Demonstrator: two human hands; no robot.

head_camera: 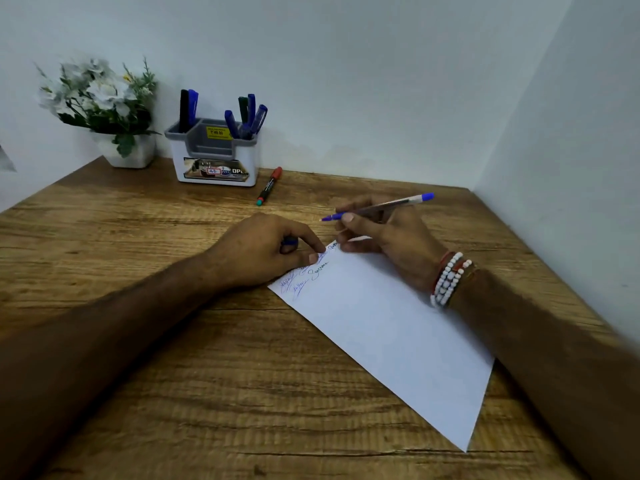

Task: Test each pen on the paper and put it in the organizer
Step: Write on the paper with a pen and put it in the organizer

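Observation:
A white sheet of paper lies slanted on the wooden desk, with blue scribbles near its far left corner. My right hand grips a blue ballpoint pen, its tip raised just above the paper's far corner. My left hand rests on the paper's scribbled corner with fingers curled round a small blue pen cap. At the back stands a white and grey organizer with several blue and dark pens upright in it. A red-capped marker lies on the desk right of the organizer.
A white pot of artificial flowers stands at the back left, beside the organizer. Pale walls close the desk at the back and on the right. Beaded bracelets circle my right wrist.

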